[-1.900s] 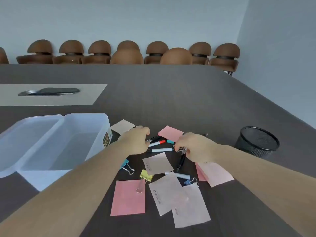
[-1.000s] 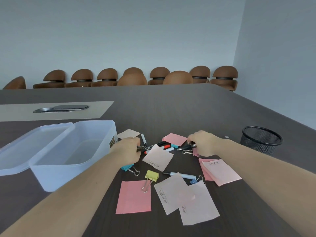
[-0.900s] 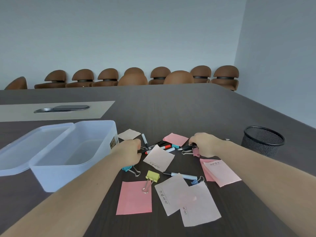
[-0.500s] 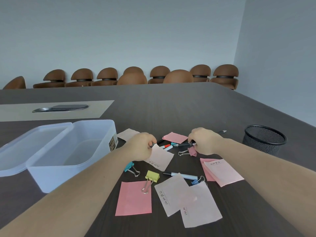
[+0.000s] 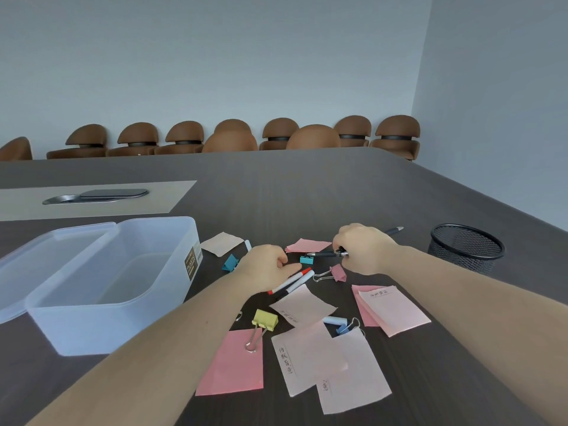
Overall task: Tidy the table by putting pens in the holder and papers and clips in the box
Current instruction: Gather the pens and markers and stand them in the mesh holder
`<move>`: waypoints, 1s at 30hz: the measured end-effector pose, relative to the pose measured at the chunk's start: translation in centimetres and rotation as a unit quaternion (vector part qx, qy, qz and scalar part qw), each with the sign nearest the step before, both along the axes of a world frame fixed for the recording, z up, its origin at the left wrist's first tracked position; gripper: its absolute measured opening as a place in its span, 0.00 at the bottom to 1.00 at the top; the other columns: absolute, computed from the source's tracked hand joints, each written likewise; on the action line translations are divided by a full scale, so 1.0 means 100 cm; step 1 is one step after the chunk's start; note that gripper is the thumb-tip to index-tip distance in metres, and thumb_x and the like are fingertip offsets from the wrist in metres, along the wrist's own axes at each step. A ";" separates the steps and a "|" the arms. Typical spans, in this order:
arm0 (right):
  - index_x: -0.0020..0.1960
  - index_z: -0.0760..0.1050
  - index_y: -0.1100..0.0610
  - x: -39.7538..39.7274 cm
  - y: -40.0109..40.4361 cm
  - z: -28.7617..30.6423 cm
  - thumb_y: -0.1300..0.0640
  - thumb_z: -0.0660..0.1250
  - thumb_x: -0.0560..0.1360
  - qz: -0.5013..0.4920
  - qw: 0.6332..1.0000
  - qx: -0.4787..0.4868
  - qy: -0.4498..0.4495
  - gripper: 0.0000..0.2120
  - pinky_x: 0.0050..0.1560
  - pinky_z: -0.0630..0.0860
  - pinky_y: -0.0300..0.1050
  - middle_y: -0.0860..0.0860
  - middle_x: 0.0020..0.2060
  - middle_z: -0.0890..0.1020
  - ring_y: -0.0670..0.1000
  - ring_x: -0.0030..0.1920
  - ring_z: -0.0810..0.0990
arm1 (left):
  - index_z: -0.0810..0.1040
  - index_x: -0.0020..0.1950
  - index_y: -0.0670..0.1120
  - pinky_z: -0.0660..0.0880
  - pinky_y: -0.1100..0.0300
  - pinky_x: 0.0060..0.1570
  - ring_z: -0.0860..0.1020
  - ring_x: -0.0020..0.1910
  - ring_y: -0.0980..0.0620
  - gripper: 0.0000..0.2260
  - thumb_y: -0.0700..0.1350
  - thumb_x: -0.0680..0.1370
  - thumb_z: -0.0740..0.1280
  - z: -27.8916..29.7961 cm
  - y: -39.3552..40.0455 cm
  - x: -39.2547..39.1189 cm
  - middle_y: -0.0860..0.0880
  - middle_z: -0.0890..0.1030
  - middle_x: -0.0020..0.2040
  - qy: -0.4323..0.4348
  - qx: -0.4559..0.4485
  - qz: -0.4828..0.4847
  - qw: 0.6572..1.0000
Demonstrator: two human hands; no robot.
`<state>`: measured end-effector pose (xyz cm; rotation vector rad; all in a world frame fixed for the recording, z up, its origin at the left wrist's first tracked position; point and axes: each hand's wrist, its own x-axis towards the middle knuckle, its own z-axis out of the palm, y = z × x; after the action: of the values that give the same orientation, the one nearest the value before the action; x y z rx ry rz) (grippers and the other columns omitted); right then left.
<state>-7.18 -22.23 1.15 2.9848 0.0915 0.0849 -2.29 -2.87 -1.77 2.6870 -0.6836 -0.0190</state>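
Right hand [image 5: 364,249] is clamped on a dark pen [image 5: 327,254]. Left hand [image 5: 266,269] is closed around two white markers [image 5: 295,281]. Box [image 5: 101,281] sits left of it; mesh holder [image 5: 467,249] stands right of the right hand.

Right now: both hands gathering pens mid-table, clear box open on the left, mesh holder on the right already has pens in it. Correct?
Not quite. The head view shows the mesh holder with no pens in it. The rest holds: the left hand and the right hand are gathering pens mid-table, and the clear box sits open on the left.
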 end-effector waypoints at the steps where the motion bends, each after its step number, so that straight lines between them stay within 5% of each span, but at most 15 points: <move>1: 0.56 0.77 0.58 0.001 0.000 0.001 0.60 0.63 0.73 0.000 1.000 0.000 0.000 0.12 0.48 0.74 0.48 0.55 0.52 0.77 0.56 0.54 0.75 | 0.79 0.60 0.44 0.77 0.56 0.55 0.81 0.54 0.49 0.22 0.59 0.76 0.65 0.001 -0.001 0.000 0.45 0.83 0.54 0.005 0.012 -0.003 1.000; 4: 0.56 0.77 0.58 0.000 0.002 0.002 0.59 0.64 0.73 -0.005 1.000 0.005 -0.002 0.12 0.50 0.74 0.49 0.55 0.52 0.77 0.56 0.55 0.75 | 0.80 0.55 0.45 0.75 0.59 0.48 0.79 0.48 0.51 0.21 0.61 0.73 0.68 0.001 -0.008 -0.002 0.45 0.81 0.48 0.011 0.060 -0.017 0.998; 7: 0.52 0.75 0.58 -0.003 0.002 0.004 0.59 0.61 0.74 -0.006 1.000 0.011 -0.014 0.08 0.51 0.71 0.48 0.54 0.47 0.76 0.56 0.49 0.75 | 0.82 0.55 0.42 0.72 0.61 0.41 0.77 0.42 0.52 0.16 0.52 0.75 0.68 0.003 -0.015 -0.004 0.45 0.81 0.45 0.013 0.087 -0.023 0.996; 9: 0.44 0.71 0.56 -0.004 0.002 0.004 0.60 0.58 0.75 -0.008 0.999 0.026 -0.036 0.03 0.49 0.66 0.47 0.51 0.40 0.72 0.56 0.44 0.71 | 0.78 0.59 0.42 0.75 0.59 0.48 0.77 0.48 0.51 0.14 0.45 0.75 0.67 0.004 -0.015 -0.007 0.45 0.80 0.51 0.004 0.107 -0.019 0.994; 14: 0.33 0.60 0.54 0.001 0.011 0.005 0.64 0.56 0.73 -0.043 0.992 0.105 -0.052 0.12 0.42 0.63 0.44 0.47 0.31 0.67 0.57 0.39 0.70 | 0.65 0.68 0.42 0.75 0.56 0.53 0.76 0.57 0.46 0.19 0.36 0.78 0.62 -0.001 -0.010 -0.017 0.43 0.73 0.60 0.035 0.101 -0.025 0.994; 18: 0.37 0.64 0.54 0.012 0.028 0.006 0.63 0.58 0.73 -0.050 0.987 0.152 -0.028 0.08 0.36 0.67 0.44 0.48 0.33 0.69 0.56 0.39 0.72 | 0.66 0.66 0.41 0.74 0.52 0.52 0.78 0.54 0.42 0.14 0.39 0.81 0.57 0.010 0.006 -0.015 0.40 0.78 0.55 -0.005 -0.029 0.076 0.997; 20: 0.44 0.69 0.57 0.017 0.041 0.004 0.63 0.60 0.73 -0.019 0.990 0.143 -0.010 0.02 0.40 0.70 0.46 0.51 0.40 0.72 0.56 0.42 0.73 | 0.68 0.67 0.40 0.72 0.51 0.54 0.77 0.58 0.39 0.15 0.44 0.82 0.54 0.021 0.021 -0.006 0.39 0.78 0.59 -0.024 -0.134 0.150 0.979; 22: 0.53 0.74 0.58 0.025 0.053 0.002 0.63 0.61 0.74 0.025 0.993 0.117 0.012 0.08 0.47 0.72 0.49 0.54 0.49 0.74 0.57 0.47 0.74 | 0.70 0.66 0.38 0.72 0.50 0.56 0.76 0.61 0.38 0.17 0.46 0.82 0.54 0.032 0.036 0.009 0.38 0.78 0.59 -0.011 -0.177 0.194 0.965; 26: 0.50 0.74 0.56 0.043 0.075 -0.006 0.67 0.60 0.72 0.114 0.992 0.032 0.041 0.11 0.44 0.74 0.49 0.53 0.52 0.74 0.59 0.50 0.76 | 0.75 0.61 0.35 0.76 0.51 0.51 0.79 0.56 0.39 0.15 0.42 0.81 0.58 0.037 0.053 0.037 0.38 0.77 0.50 0.020 -0.145 0.242 0.959; 30: 0.61 0.76 0.53 0.056 0.087 -0.014 0.69 0.62 0.71 0.157 0.985 0.007 0.073 0.21 0.49 0.78 0.48 0.52 0.57 0.79 0.57 0.56 0.78 | 0.74 0.54 0.39 0.67 0.64 0.28 0.75 0.40 0.49 0.07 0.39 0.78 0.63 0.031 0.052 0.058 0.43 0.75 0.45 0.033 -0.079 0.279 0.957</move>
<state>-1.54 -13.54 -0.25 2.9593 0.5802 -0.0994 3.46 2.38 1.33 2.6106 0.1056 0.0878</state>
